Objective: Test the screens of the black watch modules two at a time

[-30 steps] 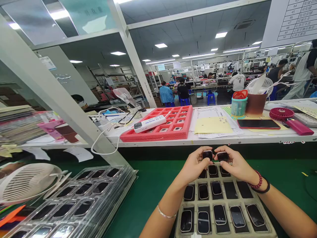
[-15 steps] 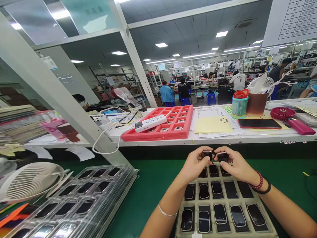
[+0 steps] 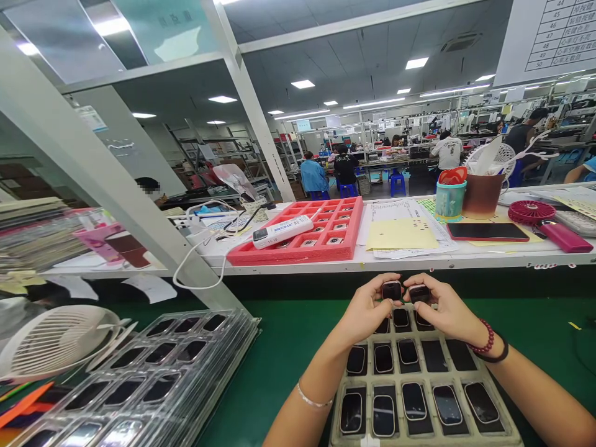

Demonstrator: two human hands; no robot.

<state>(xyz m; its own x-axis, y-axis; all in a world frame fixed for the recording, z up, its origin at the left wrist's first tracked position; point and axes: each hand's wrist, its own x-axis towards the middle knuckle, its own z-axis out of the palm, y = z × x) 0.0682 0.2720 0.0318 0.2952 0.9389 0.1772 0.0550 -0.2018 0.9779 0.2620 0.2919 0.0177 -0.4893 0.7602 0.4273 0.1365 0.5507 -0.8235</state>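
Note:
My left hand (image 3: pixel 369 307) grips a smartwatch body (image 3: pixel 392 290) with a dark screen between thumb and fingers. In my right hand (image 3: pixel 444 309) is a second smartwatch body (image 3: pixel 419 293), pinched the same way. The two watches are held side by side, a small gap apart, above the far end of a beige compartment tray (image 3: pixel 421 379). Watch bodies such as this one (image 3: pixel 414 401) lie face up in many of the tray's pockets. Two pockets in its middle row, at the right, show only dark bottoms. My hands partly cover the far row.
At left are stacked clear trays (image 3: pixel 214 366) of dark-screened watches and a white fan (image 3: pixel 56 341). On the shelf sit a red foam tray (image 3: pixel 298 254), a white handheld device (image 3: pixel 283 232), papers (image 3: pixel 400 233), a phone (image 3: pixel 488 232) and cups (image 3: pixel 484 195). People sit farther back.
The watch in my left hand has turned slightly, so more of its screen faces me. My right hand stays almost where it was.

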